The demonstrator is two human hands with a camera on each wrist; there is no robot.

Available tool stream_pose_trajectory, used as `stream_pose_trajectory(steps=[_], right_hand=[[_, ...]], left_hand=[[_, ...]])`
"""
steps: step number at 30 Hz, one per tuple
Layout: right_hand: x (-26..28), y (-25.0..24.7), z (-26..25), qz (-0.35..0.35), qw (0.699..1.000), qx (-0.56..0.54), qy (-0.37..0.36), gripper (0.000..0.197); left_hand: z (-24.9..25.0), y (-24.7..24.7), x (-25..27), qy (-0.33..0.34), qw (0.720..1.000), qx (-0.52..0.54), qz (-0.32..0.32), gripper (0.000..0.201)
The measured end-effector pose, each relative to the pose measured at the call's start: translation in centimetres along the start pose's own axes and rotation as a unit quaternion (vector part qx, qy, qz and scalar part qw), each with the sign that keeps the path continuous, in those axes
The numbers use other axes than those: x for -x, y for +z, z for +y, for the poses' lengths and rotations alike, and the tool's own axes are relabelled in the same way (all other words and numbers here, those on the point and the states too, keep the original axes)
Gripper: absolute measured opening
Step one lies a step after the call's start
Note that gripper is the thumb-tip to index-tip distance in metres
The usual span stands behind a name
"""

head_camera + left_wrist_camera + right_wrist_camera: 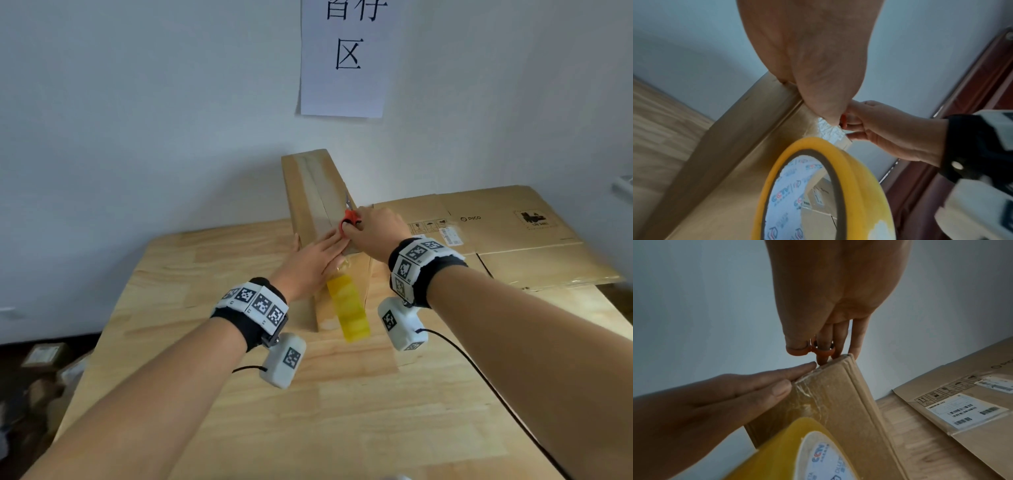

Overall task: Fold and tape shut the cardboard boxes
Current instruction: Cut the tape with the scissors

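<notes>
A long cardboard box (313,192) lies on the table, running away toward the wall, with clear tape along its top seam. My left hand (311,260) presses flat with straight fingers (764,382) on the taped near end of the box (838,402). A yellow tape roll (349,308) hangs off that end, still joined to the strip on the box. My right hand (373,233) grips red-handled scissors (350,219), fingers through the loops (823,352), at the box's near right corner. The blades point toward the wall along the box's right edge.
A large flattened cardboard sheet (496,233) with labels lies on the wooden table (342,411) to the right of the box. A paper sign (346,58) hangs on the wall behind. Small boxes (44,356) sit on the floor at the left.
</notes>
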State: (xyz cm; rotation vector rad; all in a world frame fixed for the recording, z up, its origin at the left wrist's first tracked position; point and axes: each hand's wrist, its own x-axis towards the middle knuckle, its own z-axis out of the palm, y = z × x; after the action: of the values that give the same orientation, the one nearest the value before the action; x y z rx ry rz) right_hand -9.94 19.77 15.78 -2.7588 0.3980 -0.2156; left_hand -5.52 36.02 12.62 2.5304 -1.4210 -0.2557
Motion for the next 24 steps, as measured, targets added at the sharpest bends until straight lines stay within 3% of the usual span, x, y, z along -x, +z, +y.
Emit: stream_pose_trajectory(steps=[4,12,15,18,22,24], right_hand=[[0.4,0.2,-0.8,-0.006,1.000,-0.001,-0.003,0.034],[2.5,-0.1,0.3,0.003,1.000,-0.010,0.005,0.029],[3.0,0.5,0.7,-0.001,1.000,-0.029,-0.006,0.031],[3.2,0.9,0.8,-0.009,0.999,-0.037,-0.008,0.031],[3.2,1.2,0.9,-0.015,0.998,-0.053,0.000,0.034],[3.1,1.3,0.8,-0.017,0.998,-0.061,0.009,0.035]], left_hand=[[-0.5,-0.6,0.6,0.025,0.999,0.030,0.035,0.047],[-1.4,-0.9,-0.3,0.034,0.994,0.106,0.024,0.043],[-1.0,-0.7,0.0,0.001,0.982,0.181,0.047,0.043],[-0.9,-0.6,1.1,-0.072,0.947,0.296,0.105,0.038],[-1.6,-0.6,3.0,-0.193,0.856,0.419,0.232,0.021],[-1.2,-0.6,3.5,-0.232,0.827,0.456,0.234,0.015]])
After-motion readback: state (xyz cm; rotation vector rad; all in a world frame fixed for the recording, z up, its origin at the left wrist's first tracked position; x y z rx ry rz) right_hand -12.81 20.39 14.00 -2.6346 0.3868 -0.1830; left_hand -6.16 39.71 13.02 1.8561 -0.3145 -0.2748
